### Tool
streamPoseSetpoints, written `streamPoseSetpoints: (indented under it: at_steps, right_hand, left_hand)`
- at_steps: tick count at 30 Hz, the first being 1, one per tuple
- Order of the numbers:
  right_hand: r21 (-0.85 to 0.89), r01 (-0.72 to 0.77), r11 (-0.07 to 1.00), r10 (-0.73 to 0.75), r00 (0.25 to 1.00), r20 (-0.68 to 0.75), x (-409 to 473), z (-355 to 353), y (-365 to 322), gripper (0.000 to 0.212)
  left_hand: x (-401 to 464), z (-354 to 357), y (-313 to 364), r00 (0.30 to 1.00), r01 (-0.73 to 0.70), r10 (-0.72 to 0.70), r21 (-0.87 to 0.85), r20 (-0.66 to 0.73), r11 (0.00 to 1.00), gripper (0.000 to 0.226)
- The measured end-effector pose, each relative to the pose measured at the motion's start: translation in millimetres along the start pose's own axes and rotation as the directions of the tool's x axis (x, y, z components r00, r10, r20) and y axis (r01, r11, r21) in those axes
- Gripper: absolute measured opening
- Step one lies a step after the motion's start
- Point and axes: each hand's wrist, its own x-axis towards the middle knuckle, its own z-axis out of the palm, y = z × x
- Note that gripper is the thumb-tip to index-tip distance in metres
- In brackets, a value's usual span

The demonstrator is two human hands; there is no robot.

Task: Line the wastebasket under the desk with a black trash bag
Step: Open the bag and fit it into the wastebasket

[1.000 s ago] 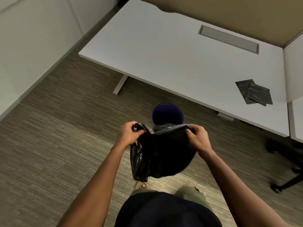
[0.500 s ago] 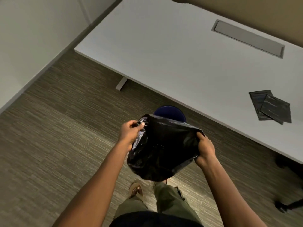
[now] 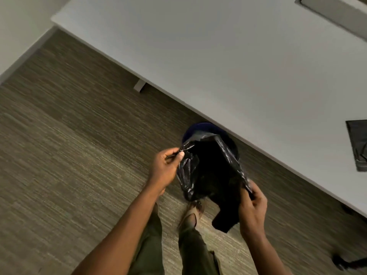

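Pinching opposite edges of the black trash bag (image 3: 208,171) with left hand (image 3: 166,167) and right hand (image 3: 252,207), held open just above the dark wastebasket (image 3: 196,127) at the desk (image 3: 218,56) edge; best lowered centred, mouth spread wide.

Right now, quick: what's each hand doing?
Left hand: closed, pinching the rim of the black trash bag.
Right hand: closed, gripping the bag's opposite rim.

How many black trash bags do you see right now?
2 that I can tell: an opened trash bag held between the left hand and right hand, and folded bags on the desk, cut off by the frame, so more may be hidden.
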Motion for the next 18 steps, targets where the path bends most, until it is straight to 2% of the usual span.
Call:
streamPoseSetpoints:
  at_steps: [3,10,14,18]
  right_hand:
    - [-0.048,-0.079,0.996,0.079,0.997,-0.005,26.3,23.7,43.1,0.024]
    - [-0.168,-0.134,0.977,0.139,0.990,0.018,82.3,54.1,137.2,0.030]
    - [-0.185,-0.120,0.975,0.133,0.989,0.061,106.0,61.3,162.3,0.033]
    - [-0.310,-0.110,0.944,0.145,0.985,0.093,143.9,60.2,172.5,0.036]
  left_hand:
    - [35.9,8.2,-32.1,0.999,0.019,-0.017,0.056,-0.036,0.998,0.027]
    - [119.2,12.5,-128.4,0.963,0.218,-0.205,0.058,-0.178,0.974,0.036]
    - [149.2,11.6,-177.6,0.897,0.380,-0.413,-0.200,-0.161,0.903,0.036]
    - [178.6,7.8,-207.1,0.853,0.440,-0.514,-0.402,-0.092,0.803,0.022]
